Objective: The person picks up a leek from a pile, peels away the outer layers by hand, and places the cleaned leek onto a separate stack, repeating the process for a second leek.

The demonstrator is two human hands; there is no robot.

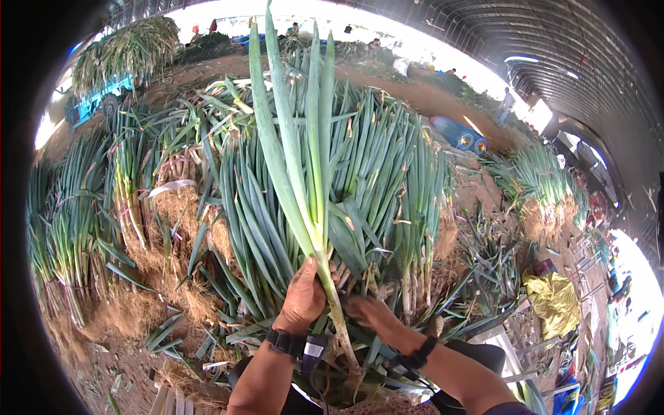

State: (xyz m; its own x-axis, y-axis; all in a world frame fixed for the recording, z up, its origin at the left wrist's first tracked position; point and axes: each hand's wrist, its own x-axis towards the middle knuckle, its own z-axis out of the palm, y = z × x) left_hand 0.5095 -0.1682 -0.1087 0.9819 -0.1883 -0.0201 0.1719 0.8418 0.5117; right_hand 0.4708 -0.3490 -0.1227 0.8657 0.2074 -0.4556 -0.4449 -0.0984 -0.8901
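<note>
My left hand (pixel 303 296) is wrapped round the pale stalk of a large green onion (pixel 317 240). Its long green leaves fan upward and its rooted end points down between my forearms. Just right of the lower stalk is my right hand (pixel 377 321), its fingers smeared by motion, so I cannot make out whether they touch the stalk. Right behind both hands a broad heap of green onions (pixel 377 162) leans with leaf tips up. I wear dark bands on both wrists.
Tied bundles of green onions (pixel 72 221) with stringy roots stand at left. More bundles (pixel 546 200) stand at right, near a yellow sack (pixel 551 301). Trimmed leaves litter the ground. A blue cart (pixel 104 97) piled with onions is far left; a blue roll (pixel 456 133) lies beyond the heap.
</note>
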